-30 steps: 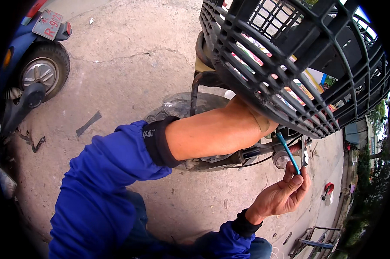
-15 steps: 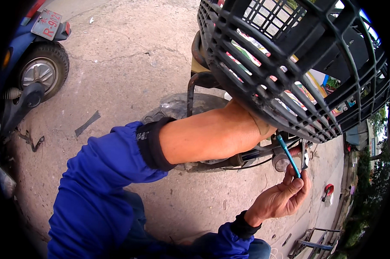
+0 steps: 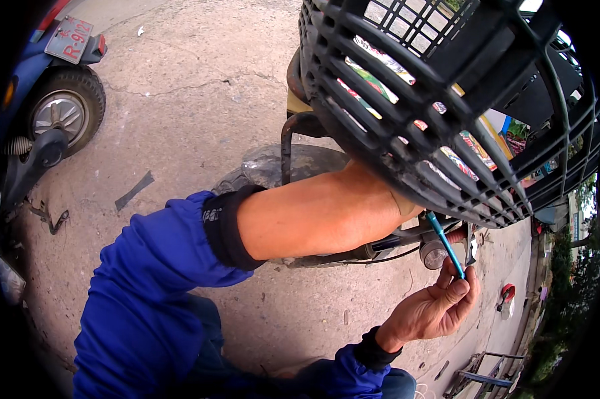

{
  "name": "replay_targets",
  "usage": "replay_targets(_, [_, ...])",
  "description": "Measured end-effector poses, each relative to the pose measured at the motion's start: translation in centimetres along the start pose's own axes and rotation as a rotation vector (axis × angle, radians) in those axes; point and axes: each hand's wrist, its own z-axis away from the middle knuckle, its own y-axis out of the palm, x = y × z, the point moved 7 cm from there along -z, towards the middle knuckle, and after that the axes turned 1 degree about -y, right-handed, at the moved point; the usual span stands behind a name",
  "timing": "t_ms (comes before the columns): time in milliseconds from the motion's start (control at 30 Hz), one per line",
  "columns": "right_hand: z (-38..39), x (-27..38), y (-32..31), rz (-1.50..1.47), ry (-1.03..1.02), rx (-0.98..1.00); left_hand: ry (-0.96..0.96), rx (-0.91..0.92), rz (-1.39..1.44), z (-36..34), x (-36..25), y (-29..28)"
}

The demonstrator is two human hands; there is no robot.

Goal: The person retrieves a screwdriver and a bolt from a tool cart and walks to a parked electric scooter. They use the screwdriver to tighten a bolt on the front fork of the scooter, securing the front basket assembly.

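Note:
A black plastic basket [image 3: 406, 120], fixed to a bike, fills the upper right. My left arm reaches under it. Only the forearm and the edge of my left hand [image 3: 373, 189] show; the fingers are hidden beneath the basket. My right hand [image 3: 436, 309] is closed, with thumb and fingers pinching the lower end of a slim teal metal rod-shaped tool [image 3: 446, 245]. The tool tilts up to the left, its upper end meeting the basket's underside. Whether it touches a fastener there, I cannot tell. Beside it is the bike's round lamp [image 3: 433, 254].
The bike's wheel with its dark mudguard [image 3: 298, 159] stands behind my left forearm. To the far left is a parked blue scooter [image 3: 64, 110]. A dark flat strip [image 3: 133, 189] lies on the concrete. A metal frame [image 3: 489, 372] and a red round object [image 3: 508, 292] are at right.
The basket appears slightly farther left and lower, and my left forearm has moved a little left with it. My right hand keeps its pinch on the teal tool, now slightly lower.

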Motion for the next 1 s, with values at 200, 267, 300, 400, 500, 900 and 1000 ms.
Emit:
replay_targets(200, [-0.1,0.3,0.3,0.005,-0.014,0.015,0.03,0.05,-0.184,0.3,0.2,0.5])
replay_targets(267, [-0.1,0.4,0.4,0.006,-0.016,0.014,0.048,0.008,-0.148,0.2,0.2,0.4])
replay_targets(300, [0.0,0.4,0.4,0.008,-0.018,0.014,0.044,-0.01,-0.121,0.1,0.3,0.4])
replay_targets(400, [0.0,0.6,0.2,0.026,-0.022,0.012,-0.036,0.008,-0.071,0.1,0.8,0.9])
replay_targets(500, [-0.1,0.7,-0.1,0.037,-0.028,0.013,-0.227,0.141,-0.095,0.1,1.8,2.0])
replay_targets(900, [-1.0,1.6,0.1,0.032,-0.013,-0.032,-0.214,0.165,-0.386,-2.2,1.4,2.5])
replay_targets(1000, [-1.3,1.9,-0.3,0.019,-0.019,-0.049,-0.155,0.015,-0.571,-2.1,3.6,4.2])
